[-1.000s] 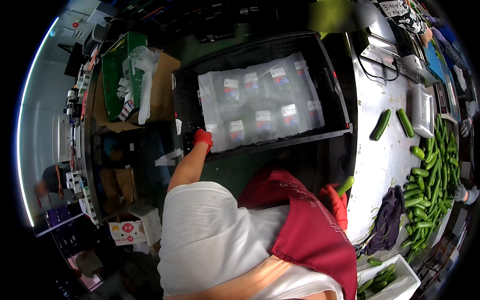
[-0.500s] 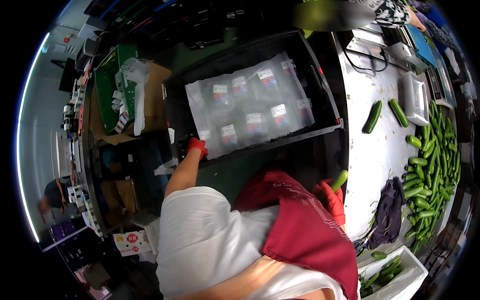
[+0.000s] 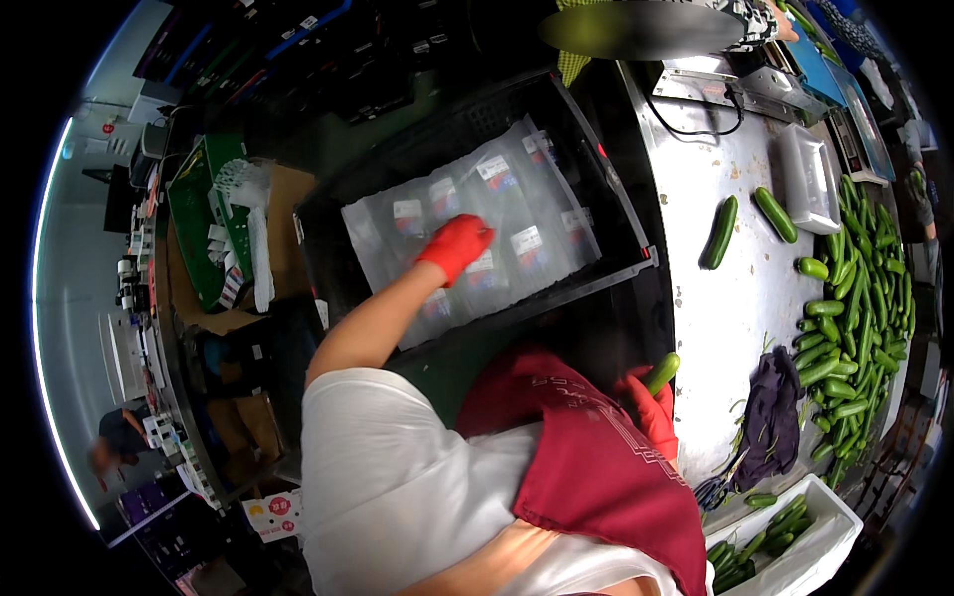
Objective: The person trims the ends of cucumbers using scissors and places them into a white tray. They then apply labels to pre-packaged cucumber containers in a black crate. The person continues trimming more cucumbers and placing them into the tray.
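My left hand (image 3: 458,248), in a red glove, reaches over a translucent plastic sheet (image 3: 378,228) inside a black crate (image 3: 626,260). Its fingers are curled together against the sheet, and whatever they grip, if anything, is hidden. Beneath the sheet lie several labelled packs (image 3: 495,171) in rows, seen hazily. Down beside the metal table, my gloved right hand (image 3: 656,422) is closed around a green cucumber (image 3: 662,372), whose end sticks out above the fingers.
On the metal table (image 3: 696,328) at right lie two loose cucumbers (image 3: 720,231), a cucumber heap (image 3: 860,328), a dark cloth (image 3: 773,412) and a clear tub (image 3: 810,179). A white box (image 3: 840,531) with cucumbers stands near right; a green crate (image 3: 189,238) is at left.
My left hand has moved from the sheet's near left corner inward and right, over the middle of the packs. My right hand still holds the cucumber. The view has shifted slightly.
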A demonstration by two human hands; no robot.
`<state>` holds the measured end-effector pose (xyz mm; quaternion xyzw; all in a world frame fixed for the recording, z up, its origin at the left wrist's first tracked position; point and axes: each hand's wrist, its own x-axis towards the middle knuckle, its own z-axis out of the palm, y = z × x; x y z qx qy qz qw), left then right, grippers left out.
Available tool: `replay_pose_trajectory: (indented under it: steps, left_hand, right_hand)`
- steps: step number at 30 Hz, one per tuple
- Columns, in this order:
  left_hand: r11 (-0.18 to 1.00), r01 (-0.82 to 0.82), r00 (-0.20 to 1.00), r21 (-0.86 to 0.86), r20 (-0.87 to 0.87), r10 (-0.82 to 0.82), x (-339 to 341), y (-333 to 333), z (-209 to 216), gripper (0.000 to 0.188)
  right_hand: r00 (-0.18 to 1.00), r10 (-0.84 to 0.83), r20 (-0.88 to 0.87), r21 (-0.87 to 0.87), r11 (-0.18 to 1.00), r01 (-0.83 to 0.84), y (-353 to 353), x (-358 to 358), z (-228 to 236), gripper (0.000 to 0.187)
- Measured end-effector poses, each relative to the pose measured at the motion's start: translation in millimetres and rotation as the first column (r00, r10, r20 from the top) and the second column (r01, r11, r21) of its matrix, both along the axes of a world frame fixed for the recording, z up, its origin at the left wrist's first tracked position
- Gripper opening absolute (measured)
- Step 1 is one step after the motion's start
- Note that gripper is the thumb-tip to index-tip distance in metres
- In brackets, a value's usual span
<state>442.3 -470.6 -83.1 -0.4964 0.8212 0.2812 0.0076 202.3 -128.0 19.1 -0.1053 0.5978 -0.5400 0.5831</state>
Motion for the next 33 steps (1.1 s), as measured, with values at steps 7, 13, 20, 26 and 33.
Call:
replay_pose_trajectory:
  steps: [7,13,20,26,33]
  left_hand:
    - [0.876,0.352,0.935,-0.330,0.088,-0.342,-139.3,-41.8,-55.3,0.067]
    - [0.849,0.460,0.885,-0.262,0.215,-0.413,-160.2,-51.4,-60.2,0.069]
    - [0.851,0.402,0.915,-0.339,0.173,-0.363,-147.0,-45.5,-62.8,0.066]
    - [0.895,0.153,0.947,-0.419,-0.198,-0.254,-98.3,-10.2,-23.1,0.059]
    - [0.701,-0.563,0.811,-0.437,-0.128,0.571,106.5,0.0,-53.8,0.058]
  right_hand:
    - [0.980,-0.191,0.057,0.237,0.956,0.173,-3.8,-1.9,2.1,0.025]
    - [0.965,-0.262,0.003,0.277,0.928,0.251,-14.1,-2.9,3.7,0.028]
    - [0.959,-0.274,-0.068,0.261,0.923,0.282,-23.0,-10.1,-6.8,0.028]
    - [0.939,-0.169,-0.299,0.178,0.957,0.229,-16.0,-12.0,-15.4,0.029]
    - [0.956,-0.152,-0.252,0.199,0.958,0.205,-19.2,-15.5,-24.9,0.023]
